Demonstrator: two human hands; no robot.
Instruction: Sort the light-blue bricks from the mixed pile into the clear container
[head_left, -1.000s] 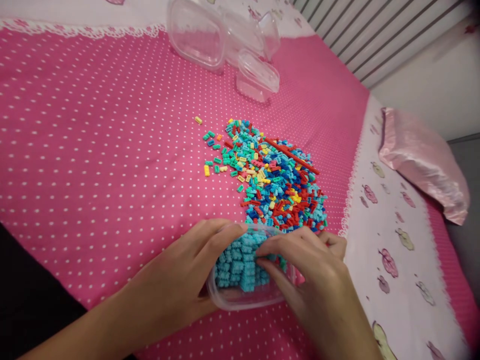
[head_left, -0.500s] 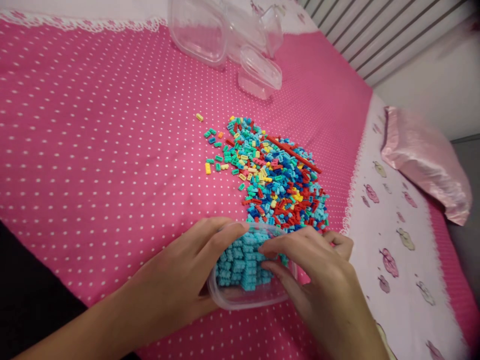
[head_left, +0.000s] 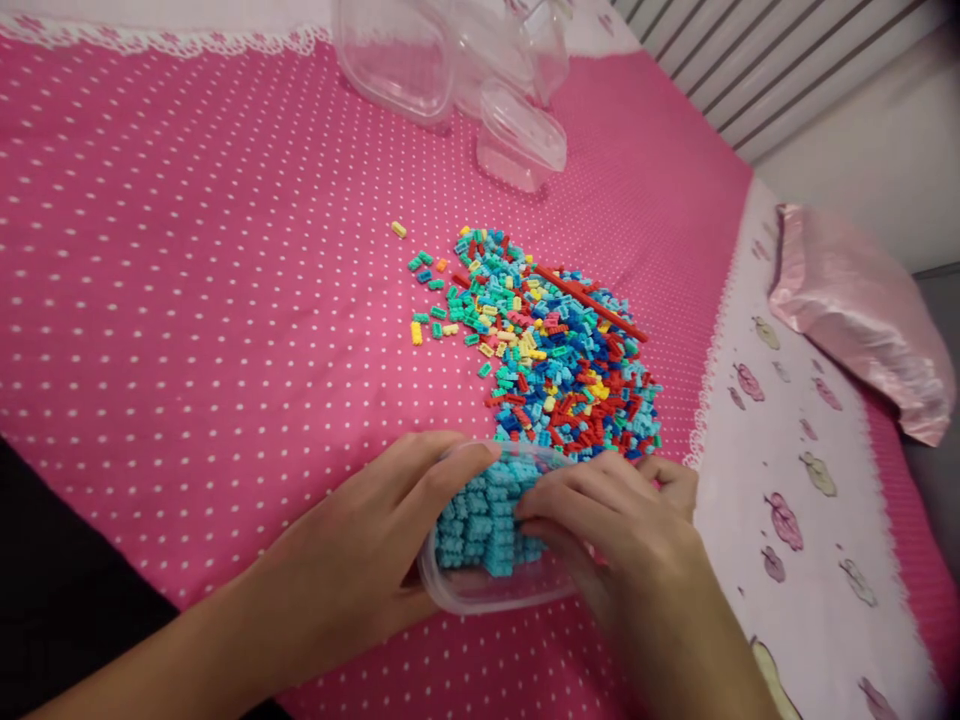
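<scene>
On a pink bedspread [head_left: 262,250], the left hand [head_left: 375,525] grips a tub [head_left: 487,603]; blue bricks [head_left: 480,520] inside lie left of the right hand [head_left: 622,525], grip unclear.

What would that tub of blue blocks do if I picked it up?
The clear tub might bend a little, since its walls look like thin plastic. It could feel slippery, because they look smooth. The blue blocks might tumble out if it tipped, since the top is open.
</scene>
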